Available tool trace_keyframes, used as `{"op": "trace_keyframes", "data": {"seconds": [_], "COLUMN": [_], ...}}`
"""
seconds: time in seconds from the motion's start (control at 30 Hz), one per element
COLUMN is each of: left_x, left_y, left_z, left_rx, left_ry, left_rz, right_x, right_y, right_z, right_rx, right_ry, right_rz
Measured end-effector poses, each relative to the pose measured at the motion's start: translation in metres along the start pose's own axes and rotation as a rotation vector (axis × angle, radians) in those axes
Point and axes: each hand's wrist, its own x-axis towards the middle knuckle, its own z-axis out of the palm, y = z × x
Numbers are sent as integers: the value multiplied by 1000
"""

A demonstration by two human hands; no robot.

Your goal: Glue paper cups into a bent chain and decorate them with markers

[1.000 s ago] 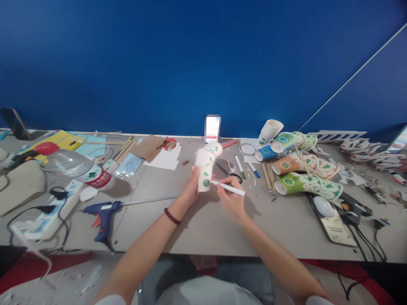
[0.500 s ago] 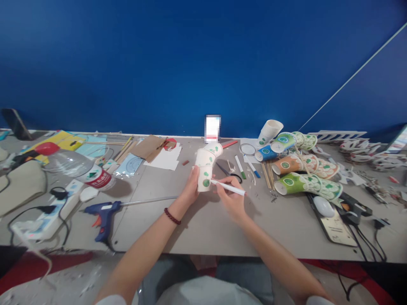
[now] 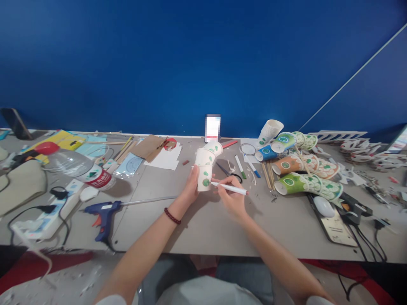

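Observation:
My left hand point(image 3: 191, 186) is wrapped round a curved chain of white paper cups point(image 3: 205, 171) printed with green leaf shapes. The lowest cup points down toward me, and the chain bends to the right at its far end. In my right hand point(image 3: 231, 199) a white marker point(image 3: 233, 188) is pinched between thumb and fingers. Its tip is at the right side of the lowest cup, beside a green spot; whether it touches cannot be made out. Scissors point(image 3: 231, 173) lie on the table just beyond my right hand.
At the right lie coloured paper-cup chains point(image 3: 294, 184), a stack of cups point(image 3: 270, 130), a green marker point(image 3: 241, 166) and a blue marker point(image 3: 252, 166). Leftward are a glue gun point(image 3: 106, 216), a water bottle point(image 3: 82, 167) and a power strip point(image 3: 57, 214). A phone point(image 3: 213, 127) stands against the blue wall.
The marker in my right hand has shifted very slightly, its back end a little to the right. The cups and my left hand are almost still.

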Motion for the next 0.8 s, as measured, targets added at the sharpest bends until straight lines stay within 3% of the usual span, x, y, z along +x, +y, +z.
{"op": "trace_keyframes", "data": {"seconds": [0.47,0.8], "left_x": [-3,-2], "left_y": [2,3], "left_z": [1,2], "left_rx": [-15,-23], "left_ry": [-25,21], "left_rz": [-2,-16], "right_x": [-1,-1], "right_y": [-1,-4], "right_z": [0,-1], "right_rx": [-62,-17], "right_ry": [31,-31], "right_rz": [20,22]}}
